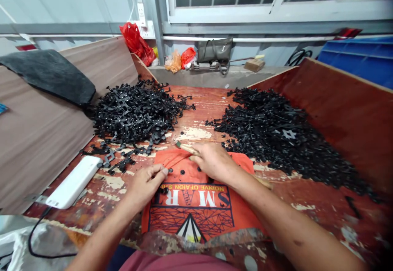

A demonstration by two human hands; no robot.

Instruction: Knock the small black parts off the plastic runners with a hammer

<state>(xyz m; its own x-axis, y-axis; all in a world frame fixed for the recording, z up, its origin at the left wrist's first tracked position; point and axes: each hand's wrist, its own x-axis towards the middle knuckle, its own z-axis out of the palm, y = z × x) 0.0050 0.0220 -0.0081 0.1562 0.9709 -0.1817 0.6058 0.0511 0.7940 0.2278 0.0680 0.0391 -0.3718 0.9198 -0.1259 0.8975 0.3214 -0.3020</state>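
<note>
My right hand [215, 161] is closed around a wooden stick [188, 148] whose tip points up-left over an orange printed cloth [196, 205] laid on the worn red table [307, 209]. My left hand [147, 183] rests on the cloth's left edge, fingers curled in a pinch by small black plastic pieces [178, 174] lying on the cloth. What the pinch holds is too small to name. A heap of black plastic frames [135, 111] lies to the upper left. Another heap of small black parts [276, 136] lies to the right.
A white power bank [75, 182] with a black cable lies at the table's left. Wooden boards wall both sides, a dark cloth [49, 74] draped on the left one. Red and orange bags [138, 44] and a grey handbag [215, 50] sit under the window. A blue crate [362, 58] stands far right.
</note>
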